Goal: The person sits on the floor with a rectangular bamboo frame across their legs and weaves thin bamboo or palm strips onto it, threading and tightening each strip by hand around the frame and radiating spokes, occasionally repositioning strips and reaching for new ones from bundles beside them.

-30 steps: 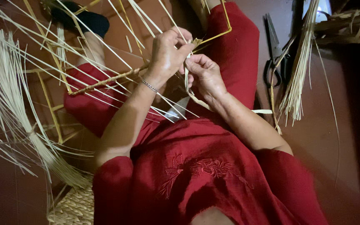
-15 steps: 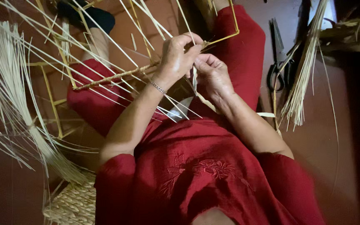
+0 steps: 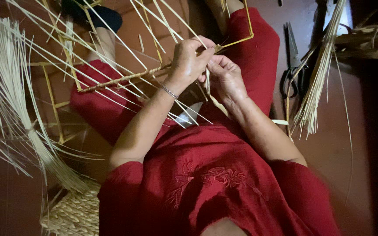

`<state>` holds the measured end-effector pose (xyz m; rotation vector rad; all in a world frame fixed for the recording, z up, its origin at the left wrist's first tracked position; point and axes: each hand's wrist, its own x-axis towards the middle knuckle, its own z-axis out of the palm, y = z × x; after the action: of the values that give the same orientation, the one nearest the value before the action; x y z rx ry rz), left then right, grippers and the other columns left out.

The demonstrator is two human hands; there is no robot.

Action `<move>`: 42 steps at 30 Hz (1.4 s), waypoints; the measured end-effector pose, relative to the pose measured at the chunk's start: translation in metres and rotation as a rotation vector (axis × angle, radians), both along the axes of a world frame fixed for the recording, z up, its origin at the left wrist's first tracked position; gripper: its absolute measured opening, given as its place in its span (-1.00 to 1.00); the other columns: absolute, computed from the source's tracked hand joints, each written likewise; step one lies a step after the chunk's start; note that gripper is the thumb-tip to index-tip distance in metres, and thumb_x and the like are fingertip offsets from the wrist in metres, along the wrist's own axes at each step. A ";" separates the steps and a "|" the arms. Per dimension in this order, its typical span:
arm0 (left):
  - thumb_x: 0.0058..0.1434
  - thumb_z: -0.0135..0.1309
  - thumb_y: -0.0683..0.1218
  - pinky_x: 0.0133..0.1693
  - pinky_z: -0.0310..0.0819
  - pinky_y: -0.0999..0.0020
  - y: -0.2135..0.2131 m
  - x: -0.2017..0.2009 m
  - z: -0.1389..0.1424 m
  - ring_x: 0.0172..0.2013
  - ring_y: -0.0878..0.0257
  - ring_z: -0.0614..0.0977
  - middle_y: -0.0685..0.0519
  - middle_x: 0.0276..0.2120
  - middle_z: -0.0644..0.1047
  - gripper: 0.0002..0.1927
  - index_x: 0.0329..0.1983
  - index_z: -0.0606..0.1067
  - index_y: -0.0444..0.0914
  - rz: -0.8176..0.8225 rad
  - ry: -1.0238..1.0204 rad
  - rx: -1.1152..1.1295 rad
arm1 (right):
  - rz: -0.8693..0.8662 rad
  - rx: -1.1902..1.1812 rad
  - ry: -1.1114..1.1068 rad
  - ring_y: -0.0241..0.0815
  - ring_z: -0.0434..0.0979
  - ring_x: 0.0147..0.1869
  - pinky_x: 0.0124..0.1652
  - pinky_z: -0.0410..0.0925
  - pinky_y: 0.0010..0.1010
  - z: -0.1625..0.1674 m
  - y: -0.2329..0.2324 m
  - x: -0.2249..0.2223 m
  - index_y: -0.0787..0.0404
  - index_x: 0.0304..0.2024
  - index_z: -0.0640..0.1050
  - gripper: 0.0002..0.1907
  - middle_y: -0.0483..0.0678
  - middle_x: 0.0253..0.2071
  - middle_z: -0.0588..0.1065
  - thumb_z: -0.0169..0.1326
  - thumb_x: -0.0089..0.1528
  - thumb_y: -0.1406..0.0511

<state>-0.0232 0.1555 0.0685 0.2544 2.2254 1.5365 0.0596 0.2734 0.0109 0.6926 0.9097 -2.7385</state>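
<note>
red-clad lap, yellow frame (image 3: 241, 40) across knees, pale straws fanning off wrapped rail (image 3: 123, 79). straw bundle (image 3: 318, 83) and scissors (image 3: 290, 65) on floor at right. left hand (image 3: 190, 62) fingers closed gripping rail; right hand (image 3: 224, 75) pinching strip (image 3: 217, 104) just beside it.

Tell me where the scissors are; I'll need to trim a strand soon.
In the head view, the scissors lie on the floor at the person's right, beside the red-clad leg and just left of the bundle of pale fibre strands.
</note>
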 end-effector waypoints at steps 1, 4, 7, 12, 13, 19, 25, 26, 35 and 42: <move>0.29 0.15 -0.19 -0.69 0.49 0.46 0.000 0.000 0.000 -0.65 0.39 0.60 -0.01 -0.56 0.62 -0.88 -0.18 0.62 -0.35 -0.010 -0.005 0.004 | 0.033 -0.009 0.002 -0.18 0.59 -0.34 -0.30 0.48 -0.40 0.004 0.003 0.003 0.33 -0.09 0.51 -0.87 0.02 -0.29 0.57 0.04 0.41 0.34; 0.28 0.14 -0.18 -0.74 0.45 0.46 0.000 -0.001 0.000 -0.71 0.40 0.58 0.06 -0.56 0.63 -0.90 -0.22 0.61 -0.31 -0.027 -0.031 -0.037 | 0.099 0.065 -0.029 -0.21 0.56 -0.38 -0.38 0.44 -0.42 0.020 0.019 0.017 0.27 -0.03 0.51 -0.88 0.01 -0.30 0.56 0.05 0.39 0.37; 0.26 0.20 -0.19 -0.76 0.44 0.45 0.002 0.002 -0.001 -0.71 0.39 0.57 0.03 -0.53 0.63 -0.91 -0.26 0.61 -0.34 0.020 0.044 0.017 | 0.101 0.212 -0.050 -0.21 0.56 -0.40 -0.38 0.46 -0.40 0.037 0.038 0.034 0.21 -0.01 0.51 -0.83 0.02 -0.31 0.57 0.06 0.33 0.42; 0.27 0.19 -0.20 -0.76 0.43 0.46 0.002 0.005 -0.003 -0.71 0.39 0.57 0.03 -0.48 0.64 -0.91 -0.24 0.60 -0.34 0.013 0.081 0.044 | 0.120 0.115 0.097 -0.18 0.59 -0.30 -0.22 0.52 -0.34 0.055 0.063 0.036 0.37 0.01 0.58 -0.84 0.04 -0.22 0.58 0.06 0.41 0.43; 0.28 0.19 -0.19 -0.75 0.42 0.46 0.001 0.004 -0.004 -0.71 0.39 0.56 0.04 -0.48 0.65 -0.91 -0.23 0.61 -0.34 0.008 0.074 0.042 | 0.094 0.076 0.124 -0.17 0.60 -0.25 -0.18 0.53 -0.33 0.058 0.066 0.033 0.38 0.05 0.58 -0.81 0.06 -0.17 0.59 0.05 0.40 0.44; 0.10 0.09 -0.34 -0.37 0.64 0.36 -0.007 0.001 -0.005 -0.37 0.25 0.71 -0.01 -0.29 0.63 -0.76 -0.14 0.58 -0.39 -0.189 0.338 0.039 | 0.022 0.011 0.252 -0.15 0.66 0.00 0.02 0.54 -0.31 0.067 0.079 0.011 0.30 0.20 0.52 -0.54 0.10 0.03 0.58 0.07 0.22 0.53; 0.22 0.22 -0.27 -0.34 0.57 0.32 -0.001 0.004 -0.015 -0.40 0.20 0.69 -0.02 -0.36 0.65 -0.90 -0.21 0.61 -0.31 -0.164 0.418 -0.148 | 0.002 0.362 0.445 -0.15 0.68 -0.04 -0.04 0.55 -0.30 0.066 0.089 -0.024 0.27 0.22 0.48 -0.69 0.10 0.02 0.60 0.06 0.49 0.25; 0.21 0.23 -0.27 -0.32 0.58 0.31 -0.001 0.005 -0.016 -0.38 0.20 0.70 -0.02 -0.34 0.65 -0.88 -0.18 0.59 -0.29 -0.142 0.443 -0.145 | -0.051 0.395 0.376 -0.15 0.67 -0.10 -0.08 0.54 -0.32 0.064 0.089 -0.033 0.29 0.17 0.49 -0.70 0.10 -0.04 0.62 0.06 0.51 0.22; 0.13 0.27 -0.26 -0.23 0.63 0.20 0.000 0.018 -0.016 -0.24 0.05 0.74 -0.05 -0.27 0.62 -0.59 0.00 0.39 -0.23 -0.069 0.517 -0.101 | 0.104 0.563 0.254 -0.21 0.73 -0.14 -0.20 0.57 -0.44 0.023 0.076 -0.103 0.30 0.06 0.54 -0.73 0.00 -0.10 0.68 0.04 0.45 0.23; 0.07 0.17 -0.33 -0.24 0.57 0.07 0.003 0.012 -0.022 -0.27 -0.10 0.68 -0.16 -0.32 0.61 -0.72 -0.13 0.49 -0.30 -0.097 0.599 -0.186 | -0.029 0.703 0.550 -0.22 0.66 -0.02 -0.14 0.59 -0.39 0.038 0.080 -0.091 0.35 0.09 0.49 -0.75 -0.02 -0.04 0.56 0.08 0.48 0.27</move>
<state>-0.0107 0.1589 0.0466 0.8445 2.7312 1.3045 -0.0309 0.3532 0.0490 -0.0029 2.0340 -2.6381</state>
